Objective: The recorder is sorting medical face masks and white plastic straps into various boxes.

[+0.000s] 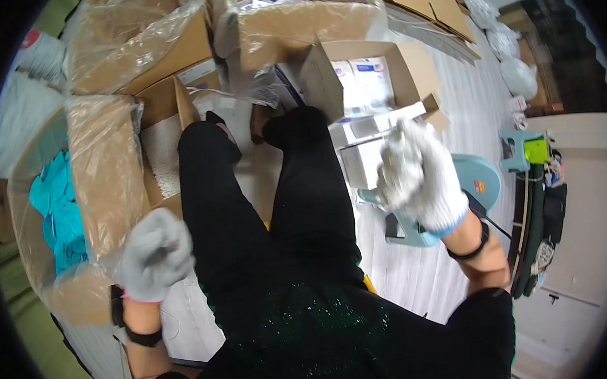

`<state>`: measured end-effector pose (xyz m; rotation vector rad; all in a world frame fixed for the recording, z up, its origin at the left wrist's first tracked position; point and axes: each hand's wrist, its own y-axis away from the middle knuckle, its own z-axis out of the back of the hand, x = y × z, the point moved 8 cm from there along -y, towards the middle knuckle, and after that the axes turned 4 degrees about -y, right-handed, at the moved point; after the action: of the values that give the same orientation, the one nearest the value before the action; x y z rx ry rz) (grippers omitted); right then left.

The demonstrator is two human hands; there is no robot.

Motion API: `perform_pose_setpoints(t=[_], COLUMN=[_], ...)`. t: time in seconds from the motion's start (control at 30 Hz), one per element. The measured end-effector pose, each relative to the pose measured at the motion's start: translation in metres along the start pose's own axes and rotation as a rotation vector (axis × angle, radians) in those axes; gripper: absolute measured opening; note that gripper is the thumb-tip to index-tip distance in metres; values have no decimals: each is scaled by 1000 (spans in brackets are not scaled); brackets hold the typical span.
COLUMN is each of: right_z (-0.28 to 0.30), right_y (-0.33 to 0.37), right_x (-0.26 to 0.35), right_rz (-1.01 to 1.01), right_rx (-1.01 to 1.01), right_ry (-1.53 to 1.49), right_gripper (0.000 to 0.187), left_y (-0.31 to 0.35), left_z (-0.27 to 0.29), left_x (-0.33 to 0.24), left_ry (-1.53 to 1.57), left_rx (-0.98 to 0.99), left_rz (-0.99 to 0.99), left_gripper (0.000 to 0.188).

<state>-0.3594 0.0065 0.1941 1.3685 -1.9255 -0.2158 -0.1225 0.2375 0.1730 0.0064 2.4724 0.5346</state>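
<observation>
My left hand, in a pale work glove, hangs beside my left thigh. Its fingers are curled in, and no object shows in them. It is nearest to a plastic-lined brown carton. On the right, my gloved right hand is raised in front of white boxes. Its fingers are closed and slightly blurred; whatever they hold, if anything, I cannot make out. Just beyond stands an open carton with white printed packs inside.
Teal pieces fill a lined container at the left. Large plastic-lined cartons stand ahead, with flattened cardboard at the far right. An open box with white contents sits by my left leg. A light-blue plastic stool is behind my right hand.
</observation>
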Motion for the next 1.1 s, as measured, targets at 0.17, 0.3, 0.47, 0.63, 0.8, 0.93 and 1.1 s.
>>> perform_pose_setpoints(t=[0.17, 0.3, 0.47, 0.63, 0.8, 0.93, 1.1], right_z=[-7, -8, -6, 3, 12, 8, 0], right_y=[-36, -45, -51, -55, -61, -66, -71], right_x=[1, -19, -27, -17, -20, -25, -34], right_rz=[81, 41, -4, 103, 213, 170, 234], right_rx=[25, 82, 97, 104, -1, 99, 151], right_ry=[-283, -430, -479, -384, -350, -430, -440], right_gripper=[39, 38, 34, 33, 32, 29, 32], left_y=[-78, -109, -120, -119, -111, -120, -130], left_z=[-30, -52, -92, -81, -88, -80, -85], left_x=[81, 105, 109, 134, 136, 133, 103], left_ry=[-350, -583, -1028, -738, -2, 15, 252], left_rx=[99, 99, 388, 459, 513, 333, 284], left_rz=[5, -157, -384, -148, 222, 153, -138], left_gripper=[23, 29, 35, 34, 50, 48, 39])
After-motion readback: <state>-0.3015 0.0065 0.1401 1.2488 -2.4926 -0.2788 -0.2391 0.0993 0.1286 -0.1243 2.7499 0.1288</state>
